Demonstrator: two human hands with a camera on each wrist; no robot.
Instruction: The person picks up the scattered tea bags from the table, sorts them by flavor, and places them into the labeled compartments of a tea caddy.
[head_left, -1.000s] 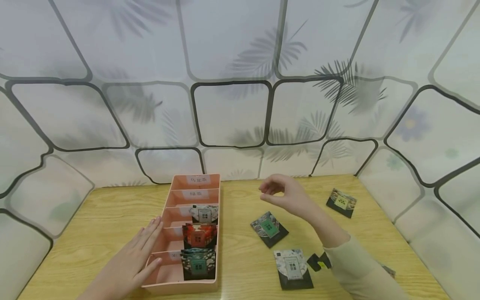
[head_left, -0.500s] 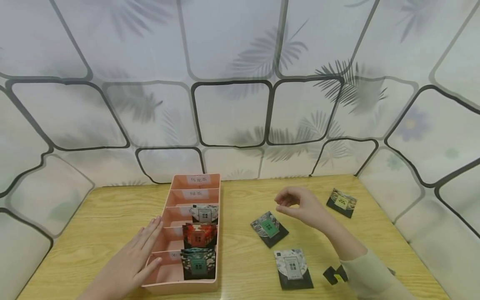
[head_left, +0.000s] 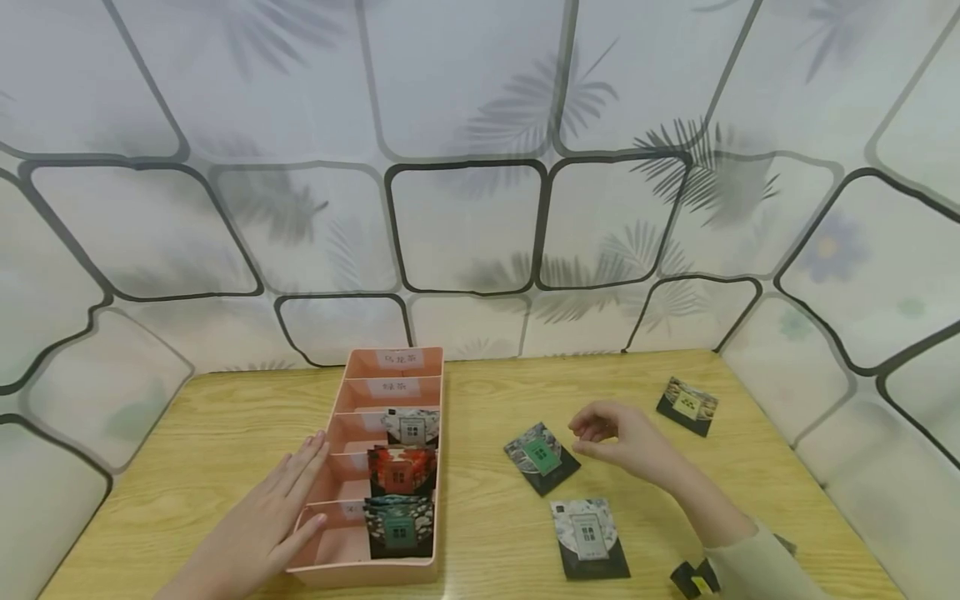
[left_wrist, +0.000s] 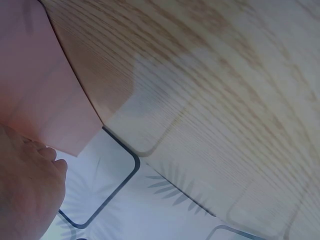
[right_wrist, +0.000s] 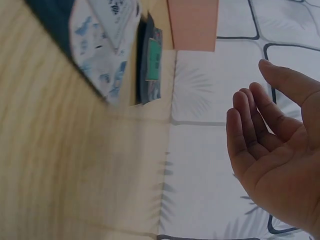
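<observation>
My left hand [head_left: 258, 521] rests with straight fingers against the left side of the pink divided box [head_left: 322, 575]. In the left wrist view, its fingertips [left_wrist: 59, 165] show at the box wall. My right hand [head_left: 626, 442], fingers loosely bent and holding nothing, hovers over the table. Just left of it lies a tea sachet with a green label [head_left: 542, 456]. Nearer to me is a white-and-black tea sachet [head_left: 590, 537]. The right wrist view shows a gap between thumb and fingers of the right hand [right_wrist: 275, 135].
The box holds dark green sachets [head_left: 401, 529], red sachets [head_left: 402, 471] and a white sachet [head_left: 412, 427], each kind in its own compartment. A yellow-labelled sachet [head_left: 686, 406] lies at the far right. Another sachet [head_left: 786, 544] is mostly hidden by the right sleeve. Patterned cloth [head_left: 465, 225] surrounds the table.
My right hand has moved rightward and toward me, from beyond the green-labelled sachet to its right side. The left hand, box and sachets have stayed in place.
</observation>
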